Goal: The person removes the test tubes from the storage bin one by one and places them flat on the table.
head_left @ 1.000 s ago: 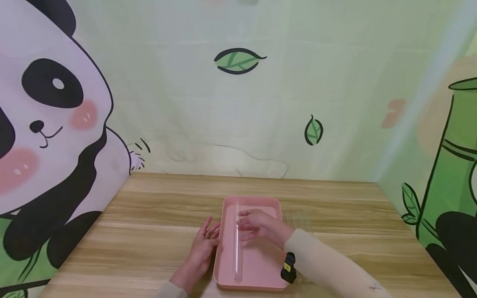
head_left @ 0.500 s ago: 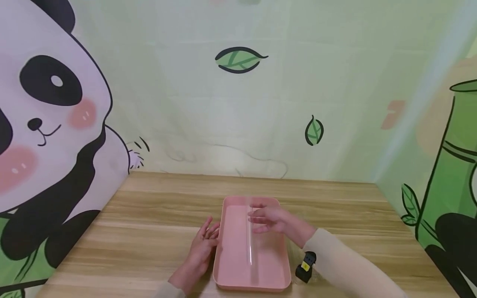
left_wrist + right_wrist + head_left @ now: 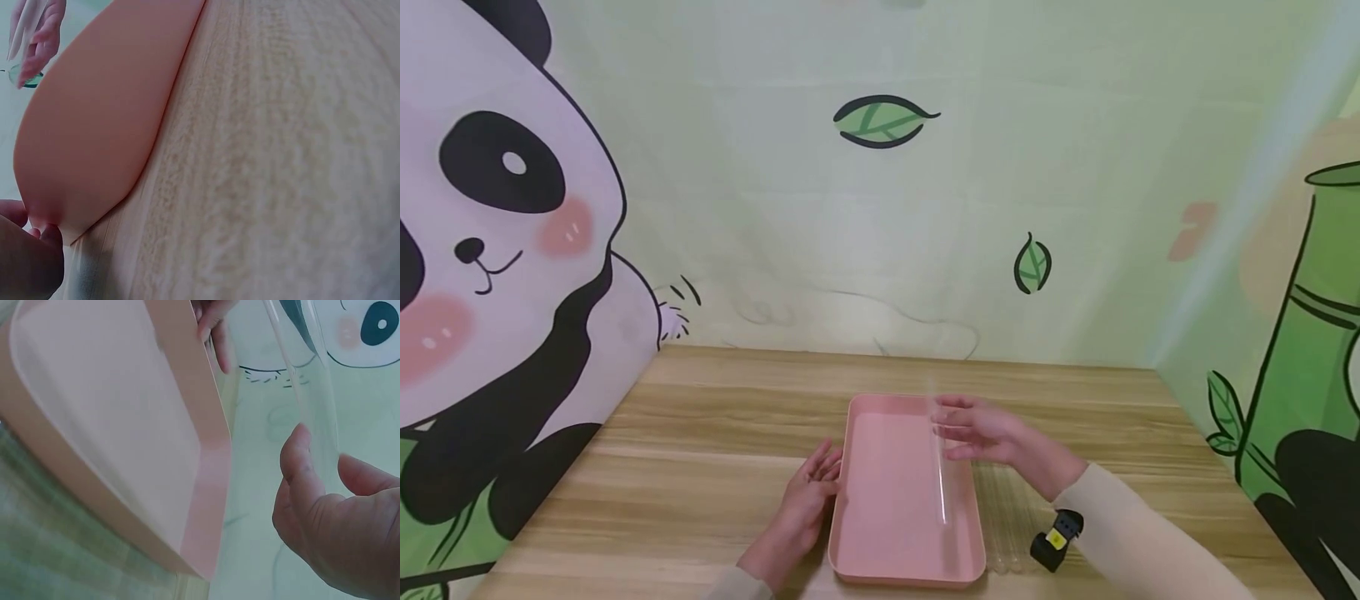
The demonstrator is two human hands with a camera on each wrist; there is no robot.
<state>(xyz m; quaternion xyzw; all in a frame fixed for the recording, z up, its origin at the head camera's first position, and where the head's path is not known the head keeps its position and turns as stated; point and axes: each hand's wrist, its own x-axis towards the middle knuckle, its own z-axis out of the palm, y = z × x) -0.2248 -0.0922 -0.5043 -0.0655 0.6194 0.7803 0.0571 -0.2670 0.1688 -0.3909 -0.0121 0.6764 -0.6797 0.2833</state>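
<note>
A clear test tube (image 3: 942, 487) is held between the thumb and fingers of my right hand (image 3: 981, 429), raised above the right side of a pink tray (image 3: 880, 575). In the right wrist view, the same tube (image 3: 319, 381) rises from between my thumb and fingers. My left hand (image 3: 805, 500) rests against the tray's left side, its fingers fairly straight and touching the outer wall. In the left wrist view, fingertips (image 3: 51, 234) press on the tray's wall near a corner.
Several clear tubes (image 3: 1003, 517) lie on the wooden table (image 3: 715, 467) along the tray's right side. A black strap device (image 3: 1057, 540) sits on the right wrist. Behind the table hangs a printed panda backdrop (image 3: 925, 208).
My right hand has lifted the test tube out of the tray and carried it rightward toward the tray's right edge. My left hand has stayed against the tray.
</note>
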